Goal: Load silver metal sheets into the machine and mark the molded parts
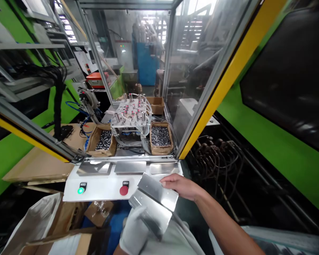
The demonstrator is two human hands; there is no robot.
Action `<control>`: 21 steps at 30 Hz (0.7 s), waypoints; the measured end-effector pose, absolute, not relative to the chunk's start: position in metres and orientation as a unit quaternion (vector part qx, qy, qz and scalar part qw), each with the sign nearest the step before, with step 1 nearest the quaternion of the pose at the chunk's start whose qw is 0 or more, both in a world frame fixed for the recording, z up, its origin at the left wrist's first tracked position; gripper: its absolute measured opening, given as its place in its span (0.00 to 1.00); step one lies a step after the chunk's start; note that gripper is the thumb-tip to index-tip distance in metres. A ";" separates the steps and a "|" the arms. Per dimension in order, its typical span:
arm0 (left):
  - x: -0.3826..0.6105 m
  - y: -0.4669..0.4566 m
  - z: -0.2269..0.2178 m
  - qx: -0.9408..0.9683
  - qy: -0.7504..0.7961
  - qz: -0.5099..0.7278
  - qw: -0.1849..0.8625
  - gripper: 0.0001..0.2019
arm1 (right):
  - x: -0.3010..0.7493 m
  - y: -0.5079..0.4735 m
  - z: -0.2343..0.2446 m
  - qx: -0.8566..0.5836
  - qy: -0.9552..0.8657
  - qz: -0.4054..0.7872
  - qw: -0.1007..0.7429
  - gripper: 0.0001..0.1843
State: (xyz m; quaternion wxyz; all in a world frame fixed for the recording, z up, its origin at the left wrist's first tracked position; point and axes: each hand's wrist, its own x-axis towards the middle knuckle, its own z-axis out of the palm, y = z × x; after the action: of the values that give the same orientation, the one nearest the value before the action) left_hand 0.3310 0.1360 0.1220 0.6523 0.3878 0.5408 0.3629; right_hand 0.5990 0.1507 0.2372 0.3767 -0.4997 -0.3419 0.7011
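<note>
My right hand (184, 186), bare, pinches a flat rectangular metal plate (158, 191) by its far right edge, thumb on top. Just below it, my left hand (134, 230), in a white glove, grips a stack of similar metal plates (155, 212) tilted over my lap. The upper plate lies close along the stack; whether the two touch I cannot tell. Ahead of my hands, on the white console (101, 187), lie a left plate stack (94, 168), a middle plate stack (130, 167) and a right metal plate (163, 168). My left fingers are partly hidden beneath the stack.
A green-lit button (80, 191) and a red button (123, 190) sit on the console's front. Behind stands a fixture (129, 115) with pins and tubes, between a left box (113, 145) and a right box (171, 141) of small metal parts. A yellow-edged frame (215, 102) rises at right.
</note>
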 end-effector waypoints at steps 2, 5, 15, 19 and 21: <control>0.328 0.136 0.122 0.417 0.546 0.356 0.633 0.13 | 0.599 0.152 0.236 -0.505 -0.353 0.695 0.371 0.23; 0.326 0.135 0.120 0.442 0.551 0.351 0.615 0.11 | 0.601 0.152 0.235 -0.511 -0.363 0.684 0.373 0.22; 0.328 0.135 0.123 0.472 0.539 0.367 0.594 0.10 | 0.605 0.151 0.231 -0.529 -0.342 0.693 0.350 0.21; 0.330 0.133 0.132 0.459 0.537 0.376 0.600 0.09 | 0.605 0.151 0.228 -0.532 -0.348 0.689 0.350 0.19; 0.331 0.132 0.133 0.443 0.534 0.383 0.610 0.09 | 0.605 0.151 0.227 -0.516 -0.346 0.701 0.351 0.20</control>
State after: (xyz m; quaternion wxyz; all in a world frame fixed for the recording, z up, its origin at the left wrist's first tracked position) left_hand 0.3307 0.1321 0.1326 0.6103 0.4432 0.5336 0.3827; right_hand 0.6054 0.1508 0.2267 0.3511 -0.5159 -0.3455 0.7008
